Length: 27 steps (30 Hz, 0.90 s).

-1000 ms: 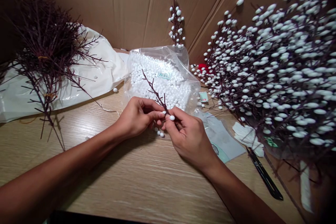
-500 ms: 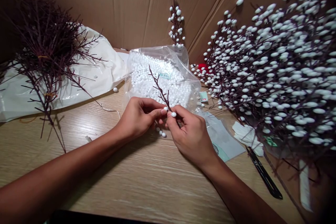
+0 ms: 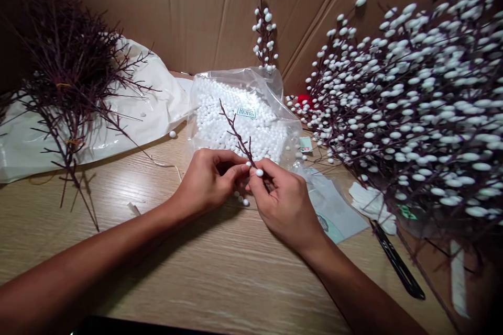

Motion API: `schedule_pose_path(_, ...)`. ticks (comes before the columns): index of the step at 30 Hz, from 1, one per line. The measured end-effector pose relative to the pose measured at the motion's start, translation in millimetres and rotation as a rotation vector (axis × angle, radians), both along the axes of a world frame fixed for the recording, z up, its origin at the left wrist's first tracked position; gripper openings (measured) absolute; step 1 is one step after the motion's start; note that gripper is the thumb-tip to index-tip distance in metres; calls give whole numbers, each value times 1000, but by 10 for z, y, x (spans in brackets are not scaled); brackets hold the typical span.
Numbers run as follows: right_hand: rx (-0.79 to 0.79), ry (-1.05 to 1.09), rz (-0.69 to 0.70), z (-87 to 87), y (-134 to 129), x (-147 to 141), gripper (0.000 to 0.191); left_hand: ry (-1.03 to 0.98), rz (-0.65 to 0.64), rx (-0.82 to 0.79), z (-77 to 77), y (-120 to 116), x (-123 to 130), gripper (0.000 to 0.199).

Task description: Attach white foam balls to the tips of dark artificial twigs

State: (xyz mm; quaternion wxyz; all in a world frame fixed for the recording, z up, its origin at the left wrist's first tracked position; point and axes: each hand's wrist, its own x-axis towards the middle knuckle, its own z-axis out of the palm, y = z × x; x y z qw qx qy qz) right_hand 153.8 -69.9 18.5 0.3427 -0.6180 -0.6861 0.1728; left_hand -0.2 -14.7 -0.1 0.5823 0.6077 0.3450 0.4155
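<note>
Holding a twig [image 3: 234,128] between two hands: the right hand [image 3: 283,196] grips its lower end between thumb and forefinger, while the left hand [image 3: 208,175] pinches a first bead [image 3: 248,164] at the twig's left side. Whether that bead is fixed to the stem cannot be told. A second bead [image 3: 259,172] sits at the right fingertips. The twig's long axis rises from the right hand, away from the person and leaning left, so that its tip points over the bag [image 3: 293,124] of beads. The right hand is nearer the stem's base; the left meets the stem just above it. Beyond stands the cardboard [image 3: 196,15]; bare stems [image 3: 70,73] flank the left side, beaded sprays [image 3: 404,104] the right. Room for moving lies on the person's side of both hands, over the table [image 3: 204,272].
</note>
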Motion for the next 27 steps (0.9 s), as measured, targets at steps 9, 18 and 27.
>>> schedule_pose_path(9,15,-35,5,4,-2,2,24,-37,-14,-36,-10,-9,21,12)
schedule_pose_path(18,22,-36,8,23,11,14,25,14,-32,32,20,-3,1,16)
schedule_pose_path(27,-4,-17,2,15,14,9,23,38,1,93,2,0,-4,17)
